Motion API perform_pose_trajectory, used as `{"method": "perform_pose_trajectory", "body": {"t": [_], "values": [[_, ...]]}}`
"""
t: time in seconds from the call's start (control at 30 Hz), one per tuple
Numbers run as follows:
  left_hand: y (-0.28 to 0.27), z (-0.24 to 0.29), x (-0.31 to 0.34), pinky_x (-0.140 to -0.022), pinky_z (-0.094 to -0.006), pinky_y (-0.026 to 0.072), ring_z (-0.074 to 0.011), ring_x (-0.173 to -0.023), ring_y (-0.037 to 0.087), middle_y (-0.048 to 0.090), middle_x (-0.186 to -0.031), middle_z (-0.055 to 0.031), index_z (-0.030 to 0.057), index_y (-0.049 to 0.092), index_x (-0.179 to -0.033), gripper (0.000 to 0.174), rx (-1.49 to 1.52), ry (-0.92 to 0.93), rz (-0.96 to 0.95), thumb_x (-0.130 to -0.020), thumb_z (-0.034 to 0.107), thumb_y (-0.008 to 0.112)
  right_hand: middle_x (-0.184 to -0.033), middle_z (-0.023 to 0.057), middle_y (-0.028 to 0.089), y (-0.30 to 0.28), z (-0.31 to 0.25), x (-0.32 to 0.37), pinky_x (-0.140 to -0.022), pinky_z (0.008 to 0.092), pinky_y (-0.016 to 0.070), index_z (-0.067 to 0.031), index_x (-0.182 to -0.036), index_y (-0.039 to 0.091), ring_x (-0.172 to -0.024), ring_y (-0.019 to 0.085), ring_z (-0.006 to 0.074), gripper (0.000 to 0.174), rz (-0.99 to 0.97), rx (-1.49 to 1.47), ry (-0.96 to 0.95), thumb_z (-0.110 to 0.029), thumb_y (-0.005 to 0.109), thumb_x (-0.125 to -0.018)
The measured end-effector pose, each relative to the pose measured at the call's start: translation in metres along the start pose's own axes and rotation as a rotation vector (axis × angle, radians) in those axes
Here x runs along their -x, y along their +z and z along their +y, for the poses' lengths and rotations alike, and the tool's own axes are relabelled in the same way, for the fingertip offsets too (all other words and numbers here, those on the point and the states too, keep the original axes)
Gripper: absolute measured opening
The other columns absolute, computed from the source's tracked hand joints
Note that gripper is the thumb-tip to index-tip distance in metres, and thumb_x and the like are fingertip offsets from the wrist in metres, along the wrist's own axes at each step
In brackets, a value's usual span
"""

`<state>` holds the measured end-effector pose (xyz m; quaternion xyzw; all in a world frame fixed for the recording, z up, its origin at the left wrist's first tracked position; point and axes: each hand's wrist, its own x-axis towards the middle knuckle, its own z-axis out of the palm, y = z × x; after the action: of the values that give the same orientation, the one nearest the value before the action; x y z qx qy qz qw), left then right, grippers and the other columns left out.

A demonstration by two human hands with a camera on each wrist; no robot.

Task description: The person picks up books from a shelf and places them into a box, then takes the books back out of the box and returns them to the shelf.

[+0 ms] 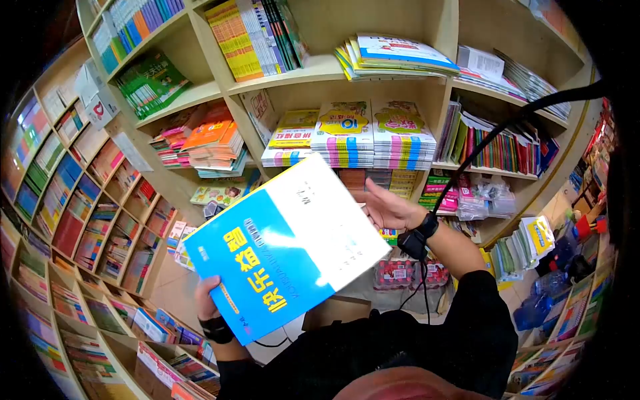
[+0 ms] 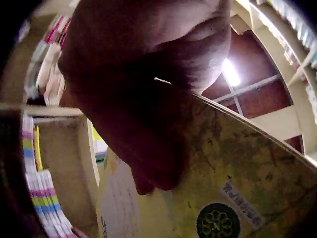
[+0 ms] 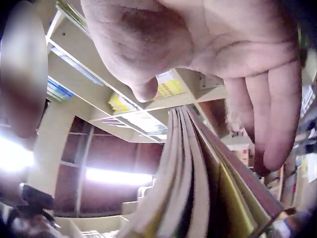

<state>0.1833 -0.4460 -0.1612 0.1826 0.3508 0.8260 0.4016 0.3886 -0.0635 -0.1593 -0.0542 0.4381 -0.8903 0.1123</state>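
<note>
A small stack of books, the top one blue and white with a large yellow title point(image 1: 280, 247), is held tilted in front of the person. My left hand point(image 1: 207, 298) grips its lower left edge, thumb on the front cover and fingers behind. From the left wrist, the back cover point(image 2: 247, 173) shows a dark green round emblem under the left hand point(image 2: 148, 99). Beside the opposite edge, my right hand point(image 1: 393, 208) has its fingers extended. The right wrist view shows several page edges point(image 3: 190, 173) slightly fanned below the right hand point(image 3: 198, 44), thumb and fingers spread around them.
A wooden bookcase point(image 1: 327, 70) stands ahead, with stacked workbooks point(image 1: 343, 133) on its middle shelf. Orange booklets point(image 1: 217, 143) lie further left. Pink packs of bottles point(image 1: 393, 275) sit low at the right, near a cardboard box point(image 1: 333, 312). A black cable point(image 1: 490, 137) runs to the right wrist.
</note>
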Motion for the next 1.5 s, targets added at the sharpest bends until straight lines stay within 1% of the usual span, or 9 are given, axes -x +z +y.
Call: {"method": "perform_pose_trajectory", "body": {"t": [0.13, 0.43, 0.6, 0.8, 0.87, 1.03, 1.2, 1.33, 1.5], "values": [[0.013, -0.013, -0.019, -0.085, -0.0436, 0.0524, -0.0352, -0.100, 0.060, 0.054, -0.119, -0.0246, -0.0065, 0.036, -0.129, 0.062, 0.037, -0.079, -0.087, -0.074, 0.012, 0.056, -0.136, 0.0185, 0.044, 0.036, 0.023, 0.017, -0.093, 0.0419, 0.0497, -0.0053, -0.141, 0.030, -0.122, 0.048, 0.0248, 0.062, 0.237, -0.120, -0.190, -0.047, 0.037, -0.096], [-0.007, -0.086, -0.065, -0.084, -0.0387, 0.0520, -0.0299, -0.097, 0.062, 0.059, -0.114, -0.0196, -0.0049, 0.046, -0.122, 0.052, -0.032, -0.615, -0.203, -0.082, 0.024, 0.059, -0.122, 0.0231, 0.054, 0.033, 0.093, 0.095, -0.092, 0.0420, 0.0506, 0.0080, -0.131, 0.037, -0.110, 0.058, 0.0289, 0.054, 0.441, -0.086, -0.304, -0.015, 0.055, -0.087], [0.040, -0.074, -0.097, -0.092, -0.0400, 0.0465, -0.0288, -0.107, 0.057, 0.056, -0.122, -0.0159, -0.0034, 0.044, -0.128, 0.066, -0.166, -0.401, -0.185, -0.092, 0.052, 0.042, -0.120, 0.0232, 0.055, 0.083, 0.076, 0.103, -0.086, 0.0405, 0.0537, 0.0080, -0.131, 0.037, -0.104, 0.061, 0.0291, 0.056, 0.713, -0.078, -0.507, -0.013, 0.056, -0.082], [0.112, -0.062, -0.107, -0.097, -0.0454, 0.0385, -0.0352, -0.116, 0.048, 0.050, -0.128, -0.0209, 0.0086, 0.037, -0.138, 0.076, 0.448, -0.348, -0.454, -0.090, 0.066, 0.022, -0.125, 0.0209, 0.052, 0.144, 0.012, 0.093, -0.091, 0.0379, 0.0513, 0.0033, -0.133, 0.035, -0.107, 0.060, 0.0273, 0.059, 0.795, 0.036, -0.938, -0.025, 0.055, -0.085], [0.102, -0.079, -0.105, -0.097, -0.0448, 0.0384, -0.0361, -0.115, 0.050, 0.052, -0.128, -0.0209, 0.0095, 0.037, -0.138, 0.074, 0.489, -0.425, -0.690, -0.091, 0.064, 0.022, -0.124, 0.0192, 0.054, 0.144, -0.013, 0.098, -0.089, 0.0353, 0.0515, 0.0018, -0.133, 0.037, -0.106, 0.060, 0.0229, 0.056, 0.792, 0.083, -1.013, -0.028, 0.052, -0.088], [0.066, -0.106, -0.083, -0.083, -0.0426, 0.0423, -0.0313, -0.096, 0.054, 0.062, -0.102, -0.0141, 0.0093, 0.048, -0.127, 0.064, 0.584, -0.453, -0.408, -0.092, 0.061, 0.031, -0.117, 0.0182, 0.059, 0.155, -0.074, 0.094, -0.085, 0.0343, 0.0530, 0.0014, -0.127, 0.046, -0.100, 0.063, 0.0245, 0.044, 0.690, 0.141, -1.276, -0.025, 0.050, -0.092], [0.032, -0.103, -0.071, -0.080, -0.0401, 0.0414, -0.0289, -0.092, 0.056, 0.062, -0.100, -0.0135, 0.0101, 0.053, -0.115, 0.056, 0.603, -0.382, -0.367, -0.092, 0.058, 0.035, -0.122, 0.0197, 0.056, 0.144, -0.126, 0.088, -0.089, 0.0371, 0.0518, 0.0018, -0.126, 0.047, -0.107, 0.060, 0.0282, 0.039, 0.046, -0.155, -1.085, -0.018, 0.051, -0.092], [0.012, -0.102, -0.074, -0.081, -0.0409, 0.0418, -0.0280, -0.089, 0.057, 0.063, -0.101, -0.0125, 0.0111, 0.053, -0.114, 0.049, 0.585, -0.321, -0.325, -0.092, 0.053, 0.038, -0.124, 0.0146, 0.055, 0.124, -0.166, 0.056, -0.098, 0.0360, 0.0452, 0.0013, -0.123, 0.047, -0.114, 0.054, 0.0245, 0.036, 0.515, 0.114, -1.526, -0.011, 0.054, -0.090], [0.007, -0.109, -0.072, -0.081, -0.0405, 0.0421, -0.0271, -0.088, 0.056, 0.063, -0.098, -0.0111, 0.0109, 0.053, -0.113, 0.044, 0.590, -0.353, -0.354, -0.093, 0.048, 0.040, -0.112, 0.0116, 0.057, 0.079, -0.207, 0.021, -0.081, 0.0380, 0.0528, -0.0024, -0.114, 0.048, -0.098, 0.059, 0.0242, 0.030, 0.834, 0.225, -1.519, -0.019, 0.056, -0.090]]}}
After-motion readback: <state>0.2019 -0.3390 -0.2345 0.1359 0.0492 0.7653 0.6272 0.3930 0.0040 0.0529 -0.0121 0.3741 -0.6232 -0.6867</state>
